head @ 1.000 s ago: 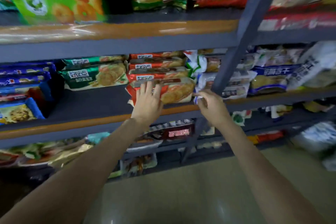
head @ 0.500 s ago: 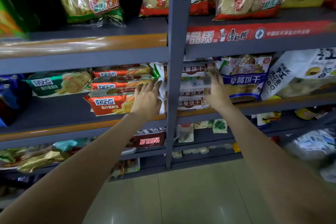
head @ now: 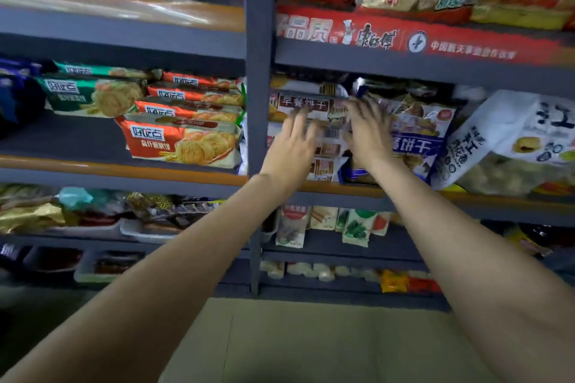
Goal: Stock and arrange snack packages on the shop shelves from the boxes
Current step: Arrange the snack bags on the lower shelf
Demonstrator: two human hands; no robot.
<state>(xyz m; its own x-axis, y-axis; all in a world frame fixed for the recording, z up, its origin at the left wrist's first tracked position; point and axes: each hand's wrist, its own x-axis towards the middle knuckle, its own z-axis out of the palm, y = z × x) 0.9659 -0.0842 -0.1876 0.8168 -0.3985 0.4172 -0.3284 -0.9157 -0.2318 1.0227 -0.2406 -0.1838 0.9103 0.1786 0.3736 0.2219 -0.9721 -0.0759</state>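
Both hands work the middle shelf (head: 339, 188), right of the grey upright (head: 259, 102). The left hand (head: 291, 149) lies against the front of a stack of white biscuit packs (head: 306, 104), fingers spread and fairly straight, apparently pushing the stack back and squaring it. The right hand (head: 368, 130) rests on the stack's right end where it meets a blue-and-white bag (head: 417, 134), fingers splayed; blur hides whether any of them pinch a wrapper. Flat hands suit this step, since the packs are being aligned, not lifted. Left of the upright, the orange packs (head: 182, 141) sit stacked, each stepped forward of the one above so labels face out, with green packs (head: 93, 96) beside them. No box is in view.
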